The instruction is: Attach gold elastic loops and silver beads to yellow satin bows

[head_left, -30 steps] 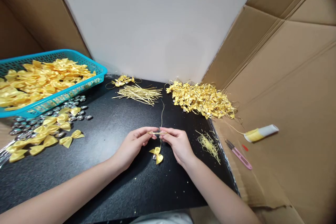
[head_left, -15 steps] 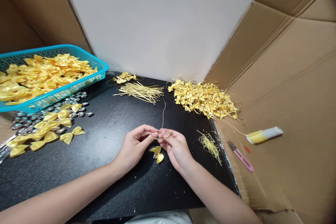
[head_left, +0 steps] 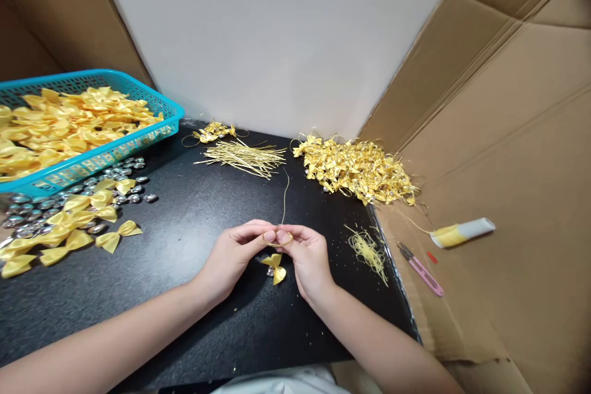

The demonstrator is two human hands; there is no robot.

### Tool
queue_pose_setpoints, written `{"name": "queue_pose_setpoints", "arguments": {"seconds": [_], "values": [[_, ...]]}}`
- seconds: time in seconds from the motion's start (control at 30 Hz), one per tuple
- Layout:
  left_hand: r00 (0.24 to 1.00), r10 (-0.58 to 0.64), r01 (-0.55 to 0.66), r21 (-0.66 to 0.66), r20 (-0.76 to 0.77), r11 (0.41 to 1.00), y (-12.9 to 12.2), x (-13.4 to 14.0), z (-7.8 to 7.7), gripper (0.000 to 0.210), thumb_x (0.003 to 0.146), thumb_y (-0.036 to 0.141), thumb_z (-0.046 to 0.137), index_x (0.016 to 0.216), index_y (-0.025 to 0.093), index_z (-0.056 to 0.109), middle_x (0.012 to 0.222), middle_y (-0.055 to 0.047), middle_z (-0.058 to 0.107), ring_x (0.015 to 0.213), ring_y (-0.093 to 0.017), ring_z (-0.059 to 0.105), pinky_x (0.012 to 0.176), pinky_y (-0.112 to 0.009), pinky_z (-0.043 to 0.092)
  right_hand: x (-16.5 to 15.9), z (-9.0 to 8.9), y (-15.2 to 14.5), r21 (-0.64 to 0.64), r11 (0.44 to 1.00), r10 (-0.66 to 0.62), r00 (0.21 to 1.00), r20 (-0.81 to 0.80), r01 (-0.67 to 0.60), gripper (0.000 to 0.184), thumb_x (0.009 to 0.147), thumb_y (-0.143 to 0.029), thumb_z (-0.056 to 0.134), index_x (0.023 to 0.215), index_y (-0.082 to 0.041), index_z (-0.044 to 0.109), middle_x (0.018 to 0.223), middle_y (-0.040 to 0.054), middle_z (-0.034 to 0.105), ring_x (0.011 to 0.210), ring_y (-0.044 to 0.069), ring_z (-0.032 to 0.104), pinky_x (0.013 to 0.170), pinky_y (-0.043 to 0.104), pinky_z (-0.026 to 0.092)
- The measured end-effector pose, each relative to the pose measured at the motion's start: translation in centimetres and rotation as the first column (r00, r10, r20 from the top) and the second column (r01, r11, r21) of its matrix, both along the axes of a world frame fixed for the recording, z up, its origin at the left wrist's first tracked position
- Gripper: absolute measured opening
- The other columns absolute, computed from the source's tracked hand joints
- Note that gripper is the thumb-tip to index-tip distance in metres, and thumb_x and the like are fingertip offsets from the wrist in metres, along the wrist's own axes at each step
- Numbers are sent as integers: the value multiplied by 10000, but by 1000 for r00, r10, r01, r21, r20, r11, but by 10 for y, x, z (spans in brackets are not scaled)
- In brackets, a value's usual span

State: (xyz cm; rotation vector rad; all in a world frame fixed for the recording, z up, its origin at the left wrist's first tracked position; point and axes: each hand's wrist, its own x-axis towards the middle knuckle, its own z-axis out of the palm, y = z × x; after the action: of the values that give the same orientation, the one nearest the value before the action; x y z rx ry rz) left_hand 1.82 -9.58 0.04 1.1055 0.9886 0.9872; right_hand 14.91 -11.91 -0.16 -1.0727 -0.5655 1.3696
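I find my left hand [head_left: 233, 258] and right hand [head_left: 308, 257] together, fingertips pinched on a looped gold cord [head_left: 279, 245]; one yellow satin bow [head_left: 277, 272] sits just below.

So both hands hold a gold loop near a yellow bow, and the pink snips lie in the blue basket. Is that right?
Not quite: the pink snips lie on the cardboard at the right, not in the blue basket, as the head view shows. The left hand and right hand do hold a gold loop near a yellow bow.
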Motion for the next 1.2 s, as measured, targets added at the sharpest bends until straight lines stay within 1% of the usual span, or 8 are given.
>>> {"name": "queue_pose_setpoints", "arguments": {"seconds": [0.23,0.5,0.6,0.7,0.8,0.9,1.03,1.2], "values": [[999,-25,27,-41,39,999,-1,-1,-1,192,685,404,796,762,228,795,906,-28,715,860,-180,635,791,-252,505,1,-1,-2,102,994,-44,990,132,31,199,598,-303,838,726,-176,754,730,53,759,685,197,704,692,346,587],[998,3,-1,-38,57,999,-1,-1,-5,185,675,386,814,782,236,798,908,-22,715,880,-171,629,800,-236,492,1,-2,-4,197,980,-70,954,293,12,112,691,-257,765,769,-182,736,772,48,755,725,195,711,695,317,587],[997,30,-29,-14,64,999,0,-2,-5,179,678,402,810,762,245,796,881,-17,717,861,-168,630,787,-233,495,4,-3,-5,291,955,-92,886,454,-50,123,748,-250,722,842,-171,713,807,55,733,736,181,698,676,296,574],[997,56,-57,18,51,998,0,-3,-3,186,661,411,820,746,247,797,869,-18,714,846,-165,631,765,-224,495,10,0,-7,434,889,-203,722,661,-147,96,784,-215,680,864,-163,687,778,47,699,708,160,665,668,277,546],[997,67,-68,48,25,996,-1,-4,0,179,662,414,818,738,252,798,858,-15,708,832,-154,626,741,-207,488,13,3,-8,519,831,-315,602,733,-198,63,818,-177,621,767,-170,658,703,26,663,663,141,628,645,257,510],[998,59,-60,59,18,996,-1,-3,0,176,678,417,807,747,255,800,866,-15,705,830,-148,623,733,-200,486,12,3,-7,519,833,-323,595,736,-189,130,840,-171,589,722,-176,645,675,19,657,639,135,618,622,246,491],[998,56,-57,63,16,996,-1,-3,-1,175,690,416,800,752,253,798,862,-15,705,825,-148,623,734,-204,489,10,3,-7,499,847,-303,605,736,-184,110,836,-180,600,740,-170,654,672,20,659,626,132,616,612,237,486],[999,41,-41,124,4,991,-1,-4,-4,141,718,381,784,759,246,795,840,-18,693,807,-152,630,738,-222,499,13,5,-8,516,817,-306,567,765,-256,63,823,-183,609,795,-167,663,691,23,654,642,137,616,631,240,492]]}}
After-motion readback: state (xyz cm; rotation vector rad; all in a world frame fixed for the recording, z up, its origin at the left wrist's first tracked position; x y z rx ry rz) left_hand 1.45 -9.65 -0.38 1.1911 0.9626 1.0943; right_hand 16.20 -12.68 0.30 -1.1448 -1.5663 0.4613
